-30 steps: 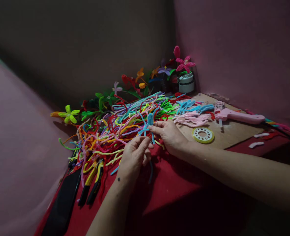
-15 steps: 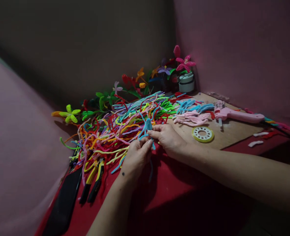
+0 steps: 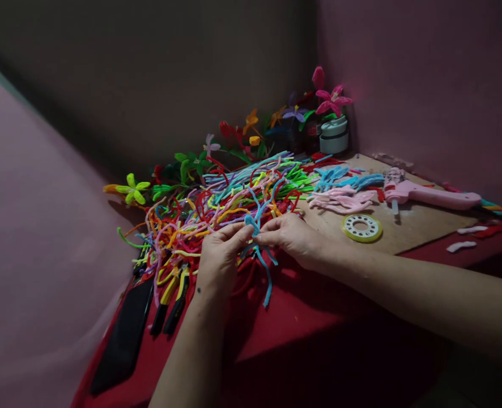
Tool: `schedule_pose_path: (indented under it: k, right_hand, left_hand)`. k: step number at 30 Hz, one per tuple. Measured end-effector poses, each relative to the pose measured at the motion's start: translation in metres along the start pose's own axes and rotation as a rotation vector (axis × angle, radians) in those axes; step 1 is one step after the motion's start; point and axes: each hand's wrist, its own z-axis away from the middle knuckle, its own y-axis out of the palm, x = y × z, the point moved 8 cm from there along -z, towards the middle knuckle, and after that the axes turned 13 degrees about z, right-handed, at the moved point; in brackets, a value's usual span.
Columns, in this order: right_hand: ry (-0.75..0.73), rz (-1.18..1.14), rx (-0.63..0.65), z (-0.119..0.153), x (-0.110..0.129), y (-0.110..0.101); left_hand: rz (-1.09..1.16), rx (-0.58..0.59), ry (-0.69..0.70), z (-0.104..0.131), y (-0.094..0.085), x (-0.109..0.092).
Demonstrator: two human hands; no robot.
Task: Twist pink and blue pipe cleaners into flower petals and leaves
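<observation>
Blue pipe cleaners point(image 3: 264, 277), joined in a small cluster with loose ends sticking out up and down, are held between my two hands. My left hand point(image 3: 223, 249) pinches the cluster from the left, thumb against its folded blue loop. From the right, my right hand point(image 3: 291, 237) pinches it close to the same spot, so the fingertips nearly meet. Part of the cluster is hidden behind the fingers. Just behind the hands lies a tangled heap of many-coloured pipe cleaners point(image 3: 229, 212).
Black-and-yellow pliers point(image 3: 177, 303) and a black phone-like slab point(image 3: 123, 334) lie on the left. On a board point(image 3: 399, 241) at right are a tape roll point(image 3: 344, 228), pink pieces point(image 3: 342, 199), blue pieces point(image 3: 353, 180) and a pink glue gun point(image 3: 438, 195). Pipe-cleaner flowers point(image 3: 132, 188) line the back.
My left hand has moved up and left, to the cluster's loop. The blue cluster has been turned, with long ends now hanging toward me. The view has shifted slightly.
</observation>
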Motion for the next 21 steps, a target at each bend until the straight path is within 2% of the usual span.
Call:
schedule_pose_path:
  k: [3,11,16,21]
  right_hand:
    - [0.012,0.043,0.003,0.000,0.000,0.000]
    - [0.025,0.206,-0.024,0.003,0.004,-0.004]
    - [0.034,0.243,0.025,0.002,-0.001,0.001]
    - [-0.088,0.100,-0.005,0.002,0.005,0.001]
  left_hand:
    - [0.002,0.001,-0.022,-0.001,-0.002,0.001]
    - [-0.080,0.113,-0.037,0.000,0.004,0.001]
    - [-0.123,0.038,0.030,0.001,0.002,-0.008]
    - [-0.076,0.027,-0.011,0.000,-0.001,-0.003]
